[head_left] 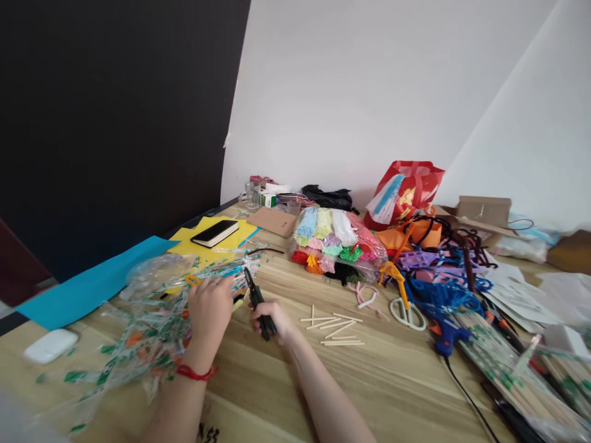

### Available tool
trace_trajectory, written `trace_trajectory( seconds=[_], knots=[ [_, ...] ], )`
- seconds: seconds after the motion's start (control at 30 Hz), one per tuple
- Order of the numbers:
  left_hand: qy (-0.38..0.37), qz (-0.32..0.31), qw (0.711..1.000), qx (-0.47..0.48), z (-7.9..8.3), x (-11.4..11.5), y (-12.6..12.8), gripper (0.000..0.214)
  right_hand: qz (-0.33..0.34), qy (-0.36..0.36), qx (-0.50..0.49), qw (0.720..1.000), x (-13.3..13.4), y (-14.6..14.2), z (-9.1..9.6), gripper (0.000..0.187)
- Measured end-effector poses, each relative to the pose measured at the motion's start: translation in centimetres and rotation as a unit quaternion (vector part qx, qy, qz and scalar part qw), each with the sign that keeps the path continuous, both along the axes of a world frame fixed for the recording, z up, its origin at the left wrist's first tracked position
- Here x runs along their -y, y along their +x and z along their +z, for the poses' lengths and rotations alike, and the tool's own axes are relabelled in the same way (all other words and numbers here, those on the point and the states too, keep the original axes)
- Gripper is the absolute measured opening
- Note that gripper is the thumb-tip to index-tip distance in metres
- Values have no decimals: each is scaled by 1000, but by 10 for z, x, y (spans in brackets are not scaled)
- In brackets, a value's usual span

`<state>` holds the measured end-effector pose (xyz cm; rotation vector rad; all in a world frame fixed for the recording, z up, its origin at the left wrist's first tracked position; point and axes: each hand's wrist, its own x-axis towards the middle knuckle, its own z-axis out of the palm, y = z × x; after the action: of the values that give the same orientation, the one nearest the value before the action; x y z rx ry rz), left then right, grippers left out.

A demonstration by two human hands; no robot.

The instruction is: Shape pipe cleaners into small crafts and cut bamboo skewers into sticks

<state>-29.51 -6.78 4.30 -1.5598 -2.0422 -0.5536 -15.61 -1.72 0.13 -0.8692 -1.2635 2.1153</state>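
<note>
My right hand is wrapped round the handles of black-handled pliers, their jaws pointing up and away over the wooden table. Left of it, my left hand, with a red cord at the wrist, reaches into a pile of clear plastic wrappers with green print. Its fingers look curled, and whatever they hold is hidden. Right of the pliers lie several short thin wooden sticks. A dark thin strip lies just beyond the plier jaws.
A black notebook rests on yellow sheets beside a blue sheet. Bagged coloured pipe cleaners lie at centre back. White-handled scissors, a blue glue gun with cord, and bundled sticks crowd the right. A white case lies left.
</note>
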Motion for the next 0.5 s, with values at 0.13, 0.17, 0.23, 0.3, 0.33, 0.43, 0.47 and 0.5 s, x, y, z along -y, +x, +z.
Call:
trace_trajectory(
  seconds=[0.13, 0.17, 0.23, 0.3, 0.33, 0.43, 0.47, 0.5],
  knots=[
    [26, -2, 999, 18, -1, -2, 1, 28, 114, -121, -151, 974, -3, 11, 2, 30],
    [29, -8, 999, 21, -2, -3, 2, 28, 128, -130, -176, 967, -4, 14, 3, 31],
    [32, -17, 999, 25, -2, -4, 5, 28, 138, -132, -208, 959, -5, 17, 3, 33],
    [33, -27, 999, 28, -2, -5, 8, 29, 133, -124, -220, 958, -6, 19, 5, 35],
    [32, -32, 999, 29, -2, -6, 8, 29, 129, -117, -219, 960, -5, 20, 7, 36],
    [26, -45, 998, 37, -1, -6, 9, 30, 104, -92, -201, 970, -3, 21, 12, 36],
    [23, -47, 998, 39, -1, -5, 9, 30, 96, -84, -194, 973, -3, 21, 14, 36],
    [20, -48, 998, 40, 0, -5, 9, 31, 89, -77, -187, 975, -2, 21, 15, 36]
  ],
)
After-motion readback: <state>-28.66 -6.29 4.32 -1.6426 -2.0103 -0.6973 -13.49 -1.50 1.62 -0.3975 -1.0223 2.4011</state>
